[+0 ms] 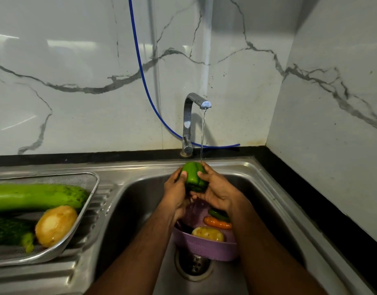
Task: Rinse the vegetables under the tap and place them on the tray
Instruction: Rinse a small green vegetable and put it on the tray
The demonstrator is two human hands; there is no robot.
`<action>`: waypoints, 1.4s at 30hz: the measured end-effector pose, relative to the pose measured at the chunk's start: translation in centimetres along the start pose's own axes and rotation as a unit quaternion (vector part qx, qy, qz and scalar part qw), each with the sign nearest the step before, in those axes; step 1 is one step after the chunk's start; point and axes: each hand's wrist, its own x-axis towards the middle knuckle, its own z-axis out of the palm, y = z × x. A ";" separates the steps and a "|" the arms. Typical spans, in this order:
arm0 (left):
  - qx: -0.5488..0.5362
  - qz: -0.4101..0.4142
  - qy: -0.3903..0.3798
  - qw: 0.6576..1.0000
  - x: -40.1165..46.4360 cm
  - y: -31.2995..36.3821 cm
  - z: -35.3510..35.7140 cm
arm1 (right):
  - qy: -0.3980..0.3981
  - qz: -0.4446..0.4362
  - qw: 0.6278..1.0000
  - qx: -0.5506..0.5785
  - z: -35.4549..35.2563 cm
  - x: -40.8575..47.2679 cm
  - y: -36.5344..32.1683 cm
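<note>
A green bell pepper (pixel 193 176) is held over the sink under the thin stream from the chrome tap (pixel 190 122). My left hand (pixel 176 189) grips its left side with the thumb on top. My right hand (pixel 215 188) grips its right side and underside. Below my hands a purple basket (pixel 204 246) holds a potato (pixel 207 234), a carrot (pixel 217 222) and a dark green vegetable (pixel 218 214). On the drainboard at left, a steel mesh tray (pixel 83 224) carries a long pale green gourd (pixel 36 196), a potato (pixel 55 225) and a dark green bumpy gourd (pixel 11 231).
The steel sink basin (pixel 268 209) has a drain (pixel 194 265) just in front of the basket. A blue hose (pixel 140 69) hangs down the marble wall behind the tap. A black counter edge (pixel 311 201) runs along the right.
</note>
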 end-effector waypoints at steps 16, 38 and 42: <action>0.189 0.153 -0.090 0.966 0.5 -1.3 -2.0 | 0.077 -0.146 0.980 -0.114 1.1 0.3 -0.1; 0.446 0.264 -0.009 0.855 0.6 -1.3 -1.4 | 0.087 -0.091 0.979 -0.160 1.8 -0.1 -0.2; 0.437 0.242 -0.016 0.866 0.7 -1.4 -1.4 | 0.078 -0.083 0.979 -0.167 1.3 -0.1 0.0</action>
